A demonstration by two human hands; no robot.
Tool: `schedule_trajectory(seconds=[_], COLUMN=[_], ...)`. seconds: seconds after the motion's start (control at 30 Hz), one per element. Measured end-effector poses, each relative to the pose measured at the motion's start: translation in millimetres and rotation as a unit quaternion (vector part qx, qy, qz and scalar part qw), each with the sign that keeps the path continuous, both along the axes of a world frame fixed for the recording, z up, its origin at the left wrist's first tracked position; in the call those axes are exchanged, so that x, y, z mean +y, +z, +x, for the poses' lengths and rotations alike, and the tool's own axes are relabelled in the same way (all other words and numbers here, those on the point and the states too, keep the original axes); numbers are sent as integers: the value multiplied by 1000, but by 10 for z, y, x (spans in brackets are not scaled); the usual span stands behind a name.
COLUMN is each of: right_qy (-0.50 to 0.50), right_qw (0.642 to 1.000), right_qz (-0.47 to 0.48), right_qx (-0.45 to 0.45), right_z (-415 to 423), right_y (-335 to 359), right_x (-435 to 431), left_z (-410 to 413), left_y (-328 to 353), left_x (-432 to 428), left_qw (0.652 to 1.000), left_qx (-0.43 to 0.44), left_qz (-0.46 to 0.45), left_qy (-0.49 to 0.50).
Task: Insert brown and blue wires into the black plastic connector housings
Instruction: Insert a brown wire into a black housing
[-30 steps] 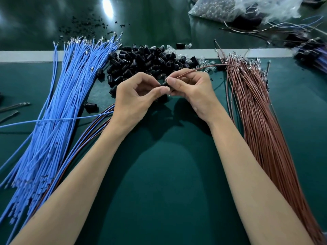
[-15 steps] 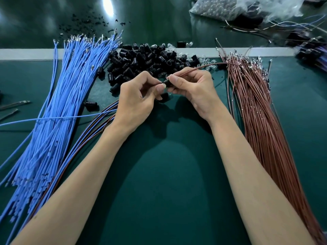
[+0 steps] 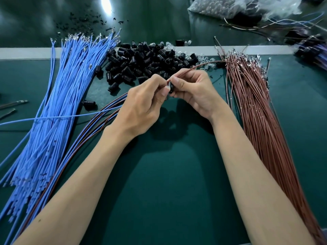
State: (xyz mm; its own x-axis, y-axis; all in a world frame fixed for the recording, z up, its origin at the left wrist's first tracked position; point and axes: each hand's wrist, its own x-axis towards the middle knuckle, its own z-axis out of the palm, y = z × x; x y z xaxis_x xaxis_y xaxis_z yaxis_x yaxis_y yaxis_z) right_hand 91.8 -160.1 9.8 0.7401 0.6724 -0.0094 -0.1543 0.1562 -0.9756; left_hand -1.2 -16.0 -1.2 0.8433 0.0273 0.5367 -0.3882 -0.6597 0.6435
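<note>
A small black connector housing (image 3: pixel 171 87) is pinched between the fingertips of my left hand (image 3: pixel 141 106) and my right hand (image 3: pixel 196 91), above the green mat. A single brown wire (image 3: pixel 200 65) arcs from the brown bundle into my right fingers and meets the housing. One blue wire (image 3: pixel 70 116) runs from the far left under my left hand. A pile of black housings (image 3: pixel 146 61) lies just beyond my hands. The blue wire bundle (image 3: pixel 58 106) fans out on the left and the brown wire bundle (image 3: pixel 261 114) on the right.
Finished brown-and-blue wire pairs (image 3: pixel 85 138) trail under my left forearm. Loose housings (image 3: pixel 89 104) sit near the blue bundle. Clear bulbs (image 3: pixel 207 60) lie beside the pile. A plastic bag (image 3: pixel 230 6) and more wired parts (image 3: pixel 311 50) sit at the back right.
Both hands have drawn slightly toward me, still together on the housing. My left thumb now covers more of the housing, and the brown wire still leads into my right fingers.
</note>
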Motion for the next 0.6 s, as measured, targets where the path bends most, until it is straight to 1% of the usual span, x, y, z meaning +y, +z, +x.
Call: schedule_trajectory(seconds=[0.27, 0.4, 0.5, 0.6], right_qy=[4, -3, -22, -48], right_qw=[1000, 1000, 1000, 998], right_qz=[3, -2, -17, -25], right_qx=[11, 10, -5, -15], right_z=[-5, 12, 11, 9], right_y=[2, -10, -33, -38], right_x=[2, 11, 31, 52], left_z=[-26, -40, -37, -16], left_y=[31, 42, 21, -15], left_x=[-37, -39, -47, -59], left_qw=[998, 994, 990, 990], left_qx=[-26, -29, -11, 17], left_qz=[51, 86, 107, 106], left_qy=[24, 55, 89, 96])
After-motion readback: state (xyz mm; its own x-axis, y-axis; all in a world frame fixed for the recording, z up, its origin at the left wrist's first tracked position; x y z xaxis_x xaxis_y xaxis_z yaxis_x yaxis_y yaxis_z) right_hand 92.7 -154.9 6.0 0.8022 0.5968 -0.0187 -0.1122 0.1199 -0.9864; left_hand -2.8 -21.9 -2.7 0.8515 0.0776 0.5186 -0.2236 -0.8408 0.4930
